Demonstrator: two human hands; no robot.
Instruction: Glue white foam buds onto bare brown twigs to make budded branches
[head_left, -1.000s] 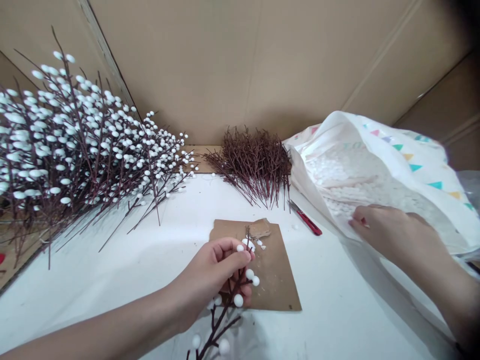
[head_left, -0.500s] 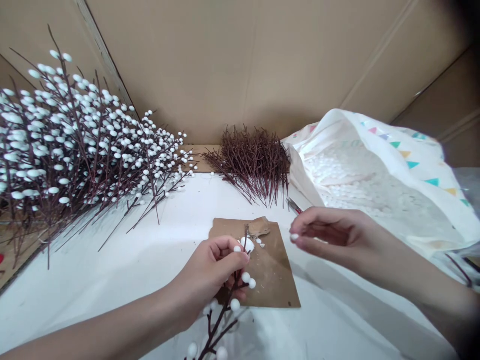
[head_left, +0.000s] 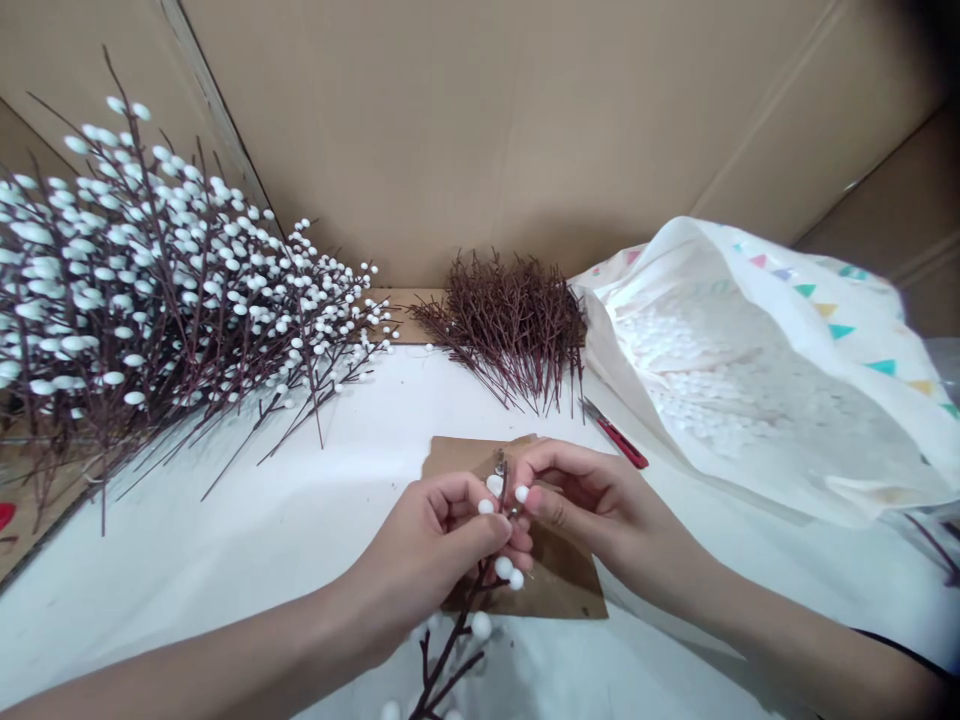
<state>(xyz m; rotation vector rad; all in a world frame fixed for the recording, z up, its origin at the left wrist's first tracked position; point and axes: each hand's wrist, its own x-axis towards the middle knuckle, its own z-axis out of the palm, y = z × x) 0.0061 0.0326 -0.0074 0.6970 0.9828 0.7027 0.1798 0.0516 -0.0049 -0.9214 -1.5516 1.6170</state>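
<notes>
My left hand is closed on a dark brown artificial berry branch, whose twigs carry several white berries. The branch slants down toward the bottom edge of the view, which cuts off its lower part. Thumb and fingers of my right hand pinch a single white berry right beside the branch's upper tip. Whether berry and twig touch, I cannot tell. Beneath both hands lies a brown cardboard piece, with a white blob partly hidden behind the fingers.
On the left rises a big heap of white-berried branches. Bare brown branches are bundled at the back. A patterned white bag of white berries gapes at the right, with a red utility knife beside it. Cardboard walls stand behind.
My right hand has moved left from near the bag to the branch tip, bringing the white berry. The utility knife has come into fuller view. My left hand still grips the branch.
</notes>
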